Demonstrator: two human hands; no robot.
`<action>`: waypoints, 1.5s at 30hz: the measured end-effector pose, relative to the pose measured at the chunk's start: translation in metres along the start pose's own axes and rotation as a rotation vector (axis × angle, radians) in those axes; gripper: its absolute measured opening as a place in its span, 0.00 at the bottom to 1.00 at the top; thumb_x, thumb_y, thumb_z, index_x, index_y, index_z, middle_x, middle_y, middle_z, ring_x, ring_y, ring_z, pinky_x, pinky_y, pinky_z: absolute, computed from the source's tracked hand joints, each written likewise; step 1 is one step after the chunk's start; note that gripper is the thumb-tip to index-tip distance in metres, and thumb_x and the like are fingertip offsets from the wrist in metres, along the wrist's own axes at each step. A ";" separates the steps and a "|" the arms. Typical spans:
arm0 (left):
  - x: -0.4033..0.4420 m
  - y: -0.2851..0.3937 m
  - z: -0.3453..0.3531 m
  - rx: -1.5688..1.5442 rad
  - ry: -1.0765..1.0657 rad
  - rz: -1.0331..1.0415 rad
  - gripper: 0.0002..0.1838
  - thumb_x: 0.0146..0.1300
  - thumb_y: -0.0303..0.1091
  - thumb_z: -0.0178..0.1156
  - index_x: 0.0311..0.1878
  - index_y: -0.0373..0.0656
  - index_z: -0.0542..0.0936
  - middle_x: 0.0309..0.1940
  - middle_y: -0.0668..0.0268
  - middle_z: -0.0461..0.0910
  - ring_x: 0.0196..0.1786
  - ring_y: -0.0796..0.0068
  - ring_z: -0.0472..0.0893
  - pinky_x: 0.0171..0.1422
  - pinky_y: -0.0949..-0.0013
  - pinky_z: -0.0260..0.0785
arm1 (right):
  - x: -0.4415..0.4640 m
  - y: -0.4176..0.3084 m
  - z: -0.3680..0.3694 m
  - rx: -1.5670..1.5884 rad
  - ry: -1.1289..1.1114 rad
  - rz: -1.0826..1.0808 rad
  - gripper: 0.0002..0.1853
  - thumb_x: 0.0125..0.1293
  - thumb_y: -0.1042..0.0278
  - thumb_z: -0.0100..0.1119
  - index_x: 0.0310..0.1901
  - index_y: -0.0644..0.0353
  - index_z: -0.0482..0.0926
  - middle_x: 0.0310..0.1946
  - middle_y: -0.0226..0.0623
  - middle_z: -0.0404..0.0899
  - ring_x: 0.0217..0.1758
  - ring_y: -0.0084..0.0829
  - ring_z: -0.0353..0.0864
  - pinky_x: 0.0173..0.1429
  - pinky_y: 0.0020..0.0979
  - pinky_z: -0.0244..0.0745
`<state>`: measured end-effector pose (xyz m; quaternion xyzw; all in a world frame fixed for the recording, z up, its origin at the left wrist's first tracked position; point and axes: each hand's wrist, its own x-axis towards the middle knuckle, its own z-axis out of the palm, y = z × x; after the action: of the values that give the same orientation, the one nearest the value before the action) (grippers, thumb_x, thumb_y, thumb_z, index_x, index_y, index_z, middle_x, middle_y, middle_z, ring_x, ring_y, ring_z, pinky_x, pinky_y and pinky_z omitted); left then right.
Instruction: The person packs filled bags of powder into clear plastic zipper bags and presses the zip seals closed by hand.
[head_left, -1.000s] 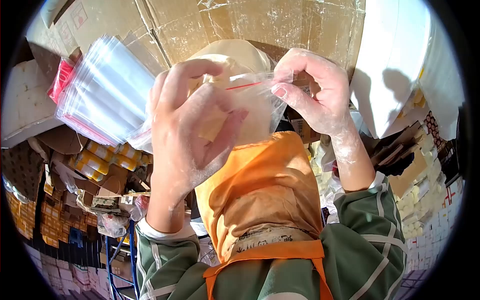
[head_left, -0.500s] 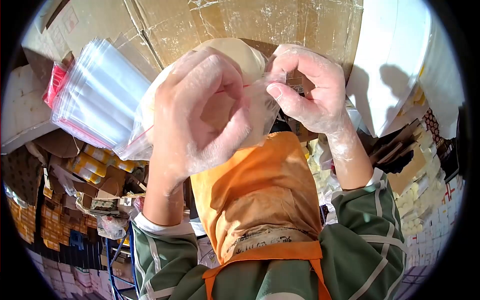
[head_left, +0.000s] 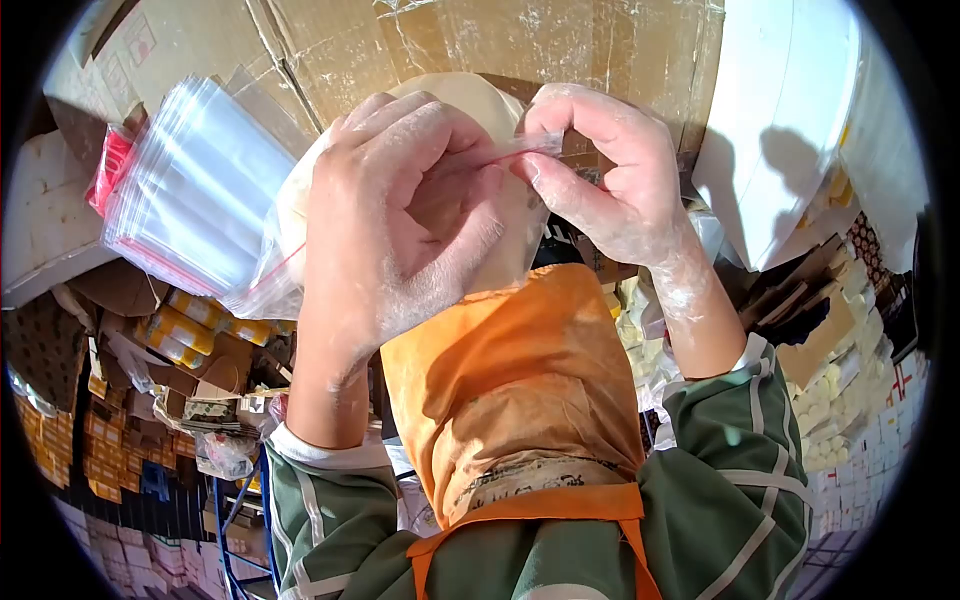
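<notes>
A clear zip-lock bag [head_left: 520, 225] with a red line along its seal is held between my hands. My left hand [head_left: 385, 210] is curled round, its thumb and fingertips closed on the bag's sealing edge. My right hand [head_left: 620, 175] pinches the right end of that edge between thumb and forefinger. Both hands carry white powder. Behind them a pale, smooth round thing [head_left: 470, 95] shows in part; whether it lies inside the bag I cannot tell. To the left, close to my left wrist, lies a fanned stack of clear zip-lock bags [head_left: 200, 190] with red seal lines.
A cardboard surface [head_left: 600, 50] with white marks lies beyond my hands. A red plastic packet [head_left: 110, 170] sits left of the stacked bags. White sheeting [head_left: 780, 100] stands at the right. An orange apron [head_left: 510, 370] covers my front, with yellow-wrapped packages [head_left: 180, 335] lower left.
My right hand has moved slightly left and its thumb has come closer to the forefinger on the bag's edge. My left fingers have closed in, narrowing the gap inside their curl.
</notes>
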<state>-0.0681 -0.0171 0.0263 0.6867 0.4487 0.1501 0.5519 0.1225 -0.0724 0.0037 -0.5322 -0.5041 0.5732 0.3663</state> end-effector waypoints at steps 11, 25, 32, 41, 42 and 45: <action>-0.005 0.000 0.000 0.141 0.007 0.107 0.09 0.47 0.28 0.63 0.34 0.40 0.77 0.29 0.62 0.75 0.36 0.56 0.74 0.45 0.59 0.64 | 0.001 -0.007 0.003 -0.014 0.020 0.006 0.05 0.61 0.76 0.63 0.31 0.64 0.75 0.26 0.32 0.76 0.29 0.23 0.76 0.36 0.25 0.73; -0.012 -0.005 0.001 0.267 0.056 0.253 0.10 0.49 0.22 0.66 0.35 0.37 0.76 0.30 0.60 0.76 0.33 0.58 0.73 0.39 0.62 0.66 | 0.004 -0.009 -0.009 -0.060 -0.157 -0.021 0.09 0.61 0.74 0.62 0.27 0.64 0.72 0.24 0.33 0.71 0.28 0.28 0.72 0.34 0.27 0.67; -0.037 0.006 -0.015 0.343 0.179 0.430 0.11 0.46 0.28 0.68 0.32 0.41 0.77 0.28 0.64 0.75 0.31 0.63 0.73 0.37 0.61 0.65 | -0.003 -0.035 -0.007 -0.027 -0.162 -0.237 0.09 0.55 0.71 0.71 0.27 0.64 0.79 0.21 0.34 0.73 0.23 0.29 0.73 0.26 0.28 0.67; -0.068 -0.017 -0.047 0.547 0.182 0.454 0.09 0.46 0.29 0.64 0.32 0.42 0.77 0.29 0.65 0.76 0.33 0.63 0.75 0.46 0.55 0.71 | -0.011 -0.057 0.000 -0.121 -0.074 -0.261 0.08 0.46 0.76 0.71 0.26 0.65 0.79 0.22 0.36 0.75 0.23 0.30 0.74 0.26 0.30 0.67; -0.071 -0.020 -0.052 0.550 0.187 0.450 0.09 0.46 0.29 0.64 0.32 0.42 0.77 0.29 0.65 0.76 0.33 0.63 0.75 0.46 0.55 0.71 | -0.013 -0.058 0.001 -0.125 -0.055 -0.264 0.07 0.47 0.77 0.70 0.26 0.65 0.79 0.22 0.35 0.75 0.23 0.30 0.73 0.26 0.30 0.67; -0.082 -0.028 -0.067 0.611 0.158 0.450 0.09 0.45 0.27 0.63 0.32 0.42 0.77 0.29 0.64 0.76 0.34 0.62 0.75 0.47 0.54 0.70 | -0.017 -0.059 -0.001 -0.138 -0.057 -0.265 0.04 0.47 0.79 0.64 0.26 0.64 0.79 0.21 0.34 0.74 0.21 0.29 0.72 0.25 0.30 0.66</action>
<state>-0.1732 -0.0400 0.0488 0.8871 0.3521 0.1792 0.2387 0.1198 -0.0749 0.0649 -0.4682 -0.6182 0.4990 0.3868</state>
